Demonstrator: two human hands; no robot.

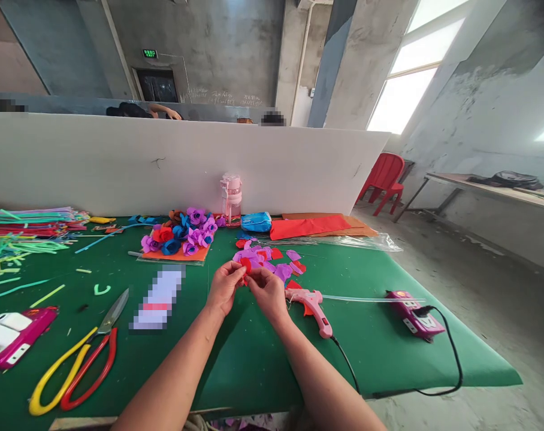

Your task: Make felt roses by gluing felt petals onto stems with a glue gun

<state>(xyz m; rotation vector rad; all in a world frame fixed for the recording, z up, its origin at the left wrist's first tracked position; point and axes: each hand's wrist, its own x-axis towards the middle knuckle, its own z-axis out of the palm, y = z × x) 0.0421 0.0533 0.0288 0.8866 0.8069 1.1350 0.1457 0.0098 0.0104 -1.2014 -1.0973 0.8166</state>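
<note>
My left hand (224, 286) and my right hand (266, 291) meet over the green table cover (254, 359), fingers pinched together on a small red felt piece (246, 266). Just beyond them lies a loose pile of purple and red felt petals (272, 261). A pink glue gun (314, 305) rests right of my right hand, its clear glue stick pointing right. Finished purple, blue and red felt roses (182, 234) sit on an orange sheet further back.
Two pairs of scissors (81, 359) lie at the front left, beside a pink box (11, 335). Coloured stems (20, 230) are heaped at far left. A pink bottle (231, 197), a blue pouch (256, 222), red felt sheets (310, 226), a pink power strip (416, 314) and a white partition (119, 161) are also here.
</note>
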